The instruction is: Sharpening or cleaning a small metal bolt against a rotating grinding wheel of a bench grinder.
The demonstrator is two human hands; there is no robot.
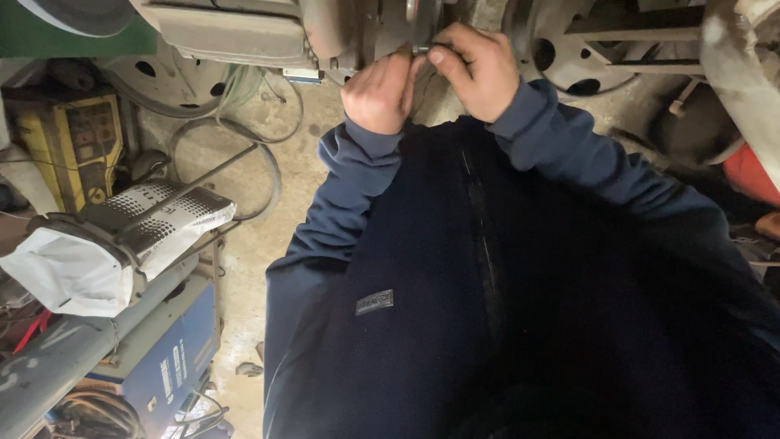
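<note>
My two hands are raised together at the top of the head view, against a grey metal assembly. My left hand is curled into a fist just below it, fingers hidden. My right hand pinches a small round metal part between thumb and fingers. Dark blue sleeves run down from both wrists to my dark jacket, which fills the lower middle of the picture. What the left hand grips is hidden.
A yellow machine stands at left, with a white and black patterned bag on a grey pipe and a blue machine below. Wire loops lie on the concrete floor. A metal wheel rim is at upper right.
</note>
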